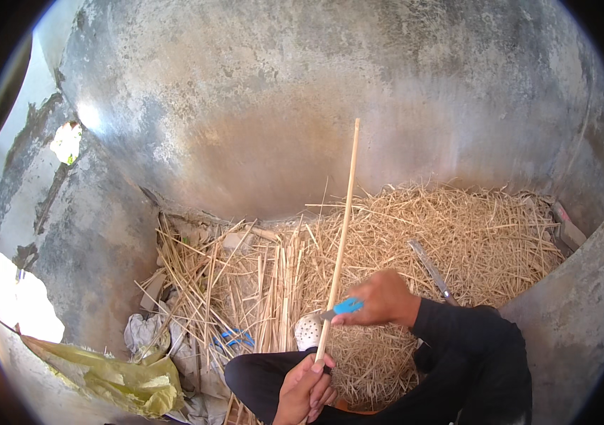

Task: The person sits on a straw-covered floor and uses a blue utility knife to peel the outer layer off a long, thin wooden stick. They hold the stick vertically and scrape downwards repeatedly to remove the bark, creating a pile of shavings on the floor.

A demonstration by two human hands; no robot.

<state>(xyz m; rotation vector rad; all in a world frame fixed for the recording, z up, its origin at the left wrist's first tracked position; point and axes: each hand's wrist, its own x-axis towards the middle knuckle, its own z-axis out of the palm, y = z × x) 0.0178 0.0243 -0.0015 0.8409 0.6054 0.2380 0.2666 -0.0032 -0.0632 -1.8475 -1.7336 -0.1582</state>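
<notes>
My left hand [307, 388] is closed round the lower end of a long, pale bamboo strip [345, 225], which rises upright and leans slightly right. In my right hand [381, 297] is a blue-handled knife [347, 306], held just above the left hand. Its short blade lies against the strip. The right hand is slightly blurred. Both hands are over my crossed legs in dark trousers, close to a white, dotted shoe [308, 332].
Pale shavings [458, 234] heap up along the wall [266, 106]. Split strips [280, 290] lie left of my legs, near a blue tool [234, 338]. A long metal blade [432, 269] rests on the shavings. A yellow sack [121, 379] lies at lower left.
</notes>
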